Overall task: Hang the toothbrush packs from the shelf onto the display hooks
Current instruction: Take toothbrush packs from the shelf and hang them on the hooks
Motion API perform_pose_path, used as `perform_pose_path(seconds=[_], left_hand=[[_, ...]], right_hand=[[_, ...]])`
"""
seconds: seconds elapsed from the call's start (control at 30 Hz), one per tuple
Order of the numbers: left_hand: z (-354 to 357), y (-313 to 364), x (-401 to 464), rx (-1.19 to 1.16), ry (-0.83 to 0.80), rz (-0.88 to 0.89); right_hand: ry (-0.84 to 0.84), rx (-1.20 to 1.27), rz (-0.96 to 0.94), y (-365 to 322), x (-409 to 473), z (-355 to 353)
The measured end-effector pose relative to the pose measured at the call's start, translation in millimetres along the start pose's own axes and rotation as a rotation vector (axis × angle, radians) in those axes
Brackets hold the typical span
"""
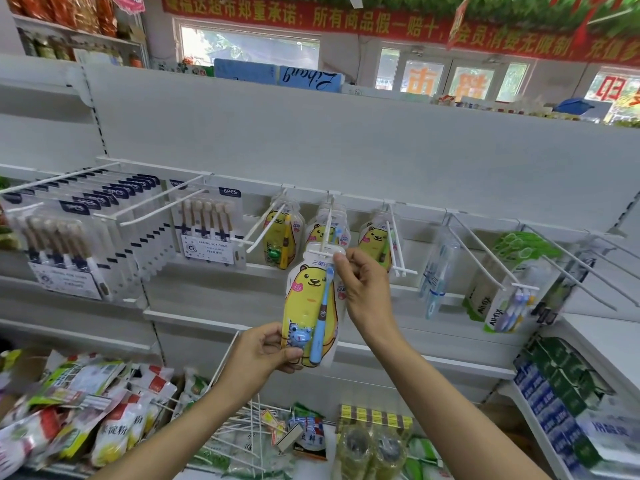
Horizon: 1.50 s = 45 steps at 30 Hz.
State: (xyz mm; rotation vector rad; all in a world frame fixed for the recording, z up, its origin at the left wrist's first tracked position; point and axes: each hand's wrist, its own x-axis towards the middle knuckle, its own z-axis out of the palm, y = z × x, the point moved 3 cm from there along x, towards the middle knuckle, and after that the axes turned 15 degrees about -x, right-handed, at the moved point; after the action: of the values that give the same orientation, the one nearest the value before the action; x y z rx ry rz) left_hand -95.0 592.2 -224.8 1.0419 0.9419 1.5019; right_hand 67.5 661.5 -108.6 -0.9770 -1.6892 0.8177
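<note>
A yellow bear toothbrush pack with a blue child's brush hangs at the tip of a white display hook in the middle of the rail. My left hand grips the pack's lower left corner. My right hand pinches its top right edge beside the hanging slot, where the hook's tip passes through. More bear packs hang further back on the same hook, with others on the hooks to the left and right.
Six-piece brush packs fill hooks at the left; adult brush packs hang at the right. Bare hook prongs jut out at the far right. Below lie bagged goods, loose white hooks and boxed stock.
</note>
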Motion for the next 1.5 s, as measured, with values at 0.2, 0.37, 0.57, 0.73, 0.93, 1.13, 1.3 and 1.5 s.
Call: perform_pose_path(seconds=[0.2, 0.37, 0.57, 0.73, 0.93, 1.13, 1.3, 1.5], left_hand=[[-8.4, -5.6, 34.2, 0.047, 0.028, -0.014], [-7.8, -12.0, 72.4, 0.064, 0.040, -0.034], [-5.4, -19.9, 123.5, 0.114, 0.042, -0.072], [-2.7, -23.9, 146.7, 0.092, 0.050, -0.090], [-3.3, -25.8, 153.2, 0.110, 0.051, -0.066], [-15.9, -27.6, 141.9, 0.437, 0.130, -0.068], [-25.5, -28.2, 115.7, 0.838, 0.076, -0.137], [13.2, -2.9, 82.5, 0.985, -0.237, 0.251]], right_hand=[[0.040, -0.020, 0.018, 14.9, 20.1, 7.3], [0.134, -0.182, 0.056, 30.2, 47.2, 14.6], [0.193, -0.312, 0.097, 42.7, 82.7, 16.6], [0.173, -0.386, 0.090, 47.5, 107.1, 14.0], [0.172, -0.451, 0.113, 55.8, 116.8, 10.1], [0.133, -0.462, 0.122, 62.0, 108.8, -1.1], [0.091, -0.575, 0.109, 79.5, 71.4, -21.9], [-0.104, -0.999, -0.136, 76.1, -5.3, -53.1]])
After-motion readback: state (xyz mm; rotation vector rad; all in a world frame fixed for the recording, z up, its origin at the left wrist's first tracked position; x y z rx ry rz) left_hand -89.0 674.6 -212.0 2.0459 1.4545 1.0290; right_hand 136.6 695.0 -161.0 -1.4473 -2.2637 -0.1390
